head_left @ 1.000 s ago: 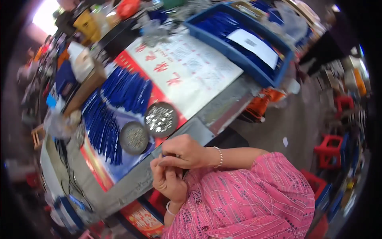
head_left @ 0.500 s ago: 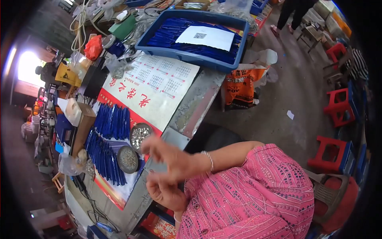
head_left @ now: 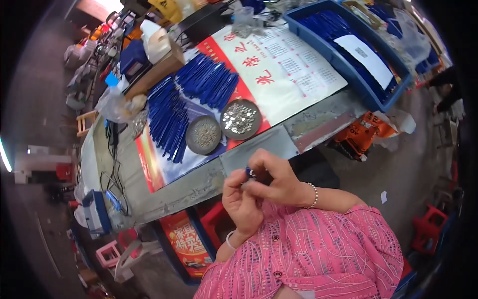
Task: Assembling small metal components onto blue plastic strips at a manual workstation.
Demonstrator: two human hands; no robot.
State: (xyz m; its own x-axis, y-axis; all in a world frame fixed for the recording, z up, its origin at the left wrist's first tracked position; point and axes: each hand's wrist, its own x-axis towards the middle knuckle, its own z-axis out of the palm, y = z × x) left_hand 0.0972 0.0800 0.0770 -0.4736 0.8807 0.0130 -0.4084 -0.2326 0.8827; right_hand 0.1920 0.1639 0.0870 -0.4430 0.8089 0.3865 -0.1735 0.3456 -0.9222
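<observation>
My left hand [head_left: 240, 204] and my right hand [head_left: 276, 179] meet just off the table's front edge. Both are closed, fingertips pinched around a small dark blue piece [head_left: 248, 172] with a silvery bit at its side; fingers cover most of it. Just beyond them stand two round grey dishes. The left dish [head_left: 190, 143] holds tiny silvery bits, the right dish [head_left: 258, 126] larger shiny silver ones. Behind these lie two fanned rows of slender dark blue strips, a left row [head_left: 167, 119] and a right row [head_left: 206, 79].
A printed calendar sheet [head_left: 286, 84] covers part of the table. At the far right a blue tray [head_left: 371, 97] contains more blue strips under a white paper. A cardboard box [head_left: 157, 70], cables [head_left: 117, 174] and plastic bags crowd the left. An orange bag [head_left: 361, 134] hangs below the table's right side.
My hands were apart and blurred, the right near the dishes. Now they are together at the fingertips on the small blue piece. The view has turned, shifting the table rightward.
</observation>
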